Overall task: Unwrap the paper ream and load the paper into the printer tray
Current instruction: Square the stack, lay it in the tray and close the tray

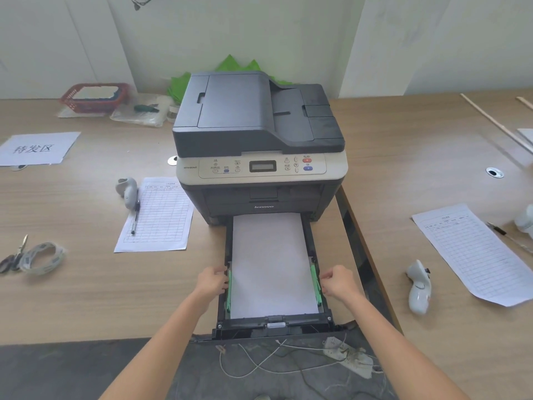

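Note:
A dark grey and beige printer (259,134) stands on the wooden table. Its black paper tray (277,323) is pulled out toward me past the table edge. A flat stack of white paper (272,264) lies inside the tray between two green side guides (315,284). My left hand (212,282) grips the tray's left wall by the left guide. My right hand (339,282) grips the right wall by the right guide. No ream wrapper is in view.
A printed form with a pen (157,215) lies left of the printer, another form (476,252) on the right table. Scissors and a tape coil (31,256) sit far left. A red basket (95,96) stands at the back. A power strip and cables (346,356) lie on the floor.

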Motion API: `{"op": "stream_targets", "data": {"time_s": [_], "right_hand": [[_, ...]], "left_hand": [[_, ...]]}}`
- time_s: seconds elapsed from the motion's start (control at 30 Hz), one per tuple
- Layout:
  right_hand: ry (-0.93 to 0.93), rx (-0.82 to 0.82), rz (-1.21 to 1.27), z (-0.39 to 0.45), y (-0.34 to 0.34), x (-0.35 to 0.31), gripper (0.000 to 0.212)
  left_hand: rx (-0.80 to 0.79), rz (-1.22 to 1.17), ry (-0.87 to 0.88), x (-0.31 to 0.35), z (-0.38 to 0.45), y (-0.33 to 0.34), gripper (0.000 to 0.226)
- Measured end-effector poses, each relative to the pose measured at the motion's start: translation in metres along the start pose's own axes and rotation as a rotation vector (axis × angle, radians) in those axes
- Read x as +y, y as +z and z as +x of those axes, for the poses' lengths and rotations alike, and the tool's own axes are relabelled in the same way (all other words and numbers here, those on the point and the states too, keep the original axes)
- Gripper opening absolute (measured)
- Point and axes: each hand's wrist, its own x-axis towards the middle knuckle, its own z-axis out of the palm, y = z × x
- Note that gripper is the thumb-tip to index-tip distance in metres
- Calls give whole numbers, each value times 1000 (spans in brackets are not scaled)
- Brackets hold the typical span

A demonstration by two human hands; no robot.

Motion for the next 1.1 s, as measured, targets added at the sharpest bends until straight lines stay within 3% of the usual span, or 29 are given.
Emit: {"op": "stream_targets", "data": {"time_s": [0.47, 0.6, 0.77, 1.1], "right_hand": [[35, -213, 124, -6, 13, 14, 49], [88, -212, 273, -7, 17, 17, 45], [205, -269, 550, -6, 14, 14, 58], [245, -252, 741, -13, 11, 17, 86]], "left_hand": [[-128, -95, -46, -9, 3, -1, 45], [-167, -262, -59, -21, 5, -8, 44], [-223, -543, -88, -29, 3, -14, 49], [-264, -696, -56, -43, 1, -12, 66]]}}
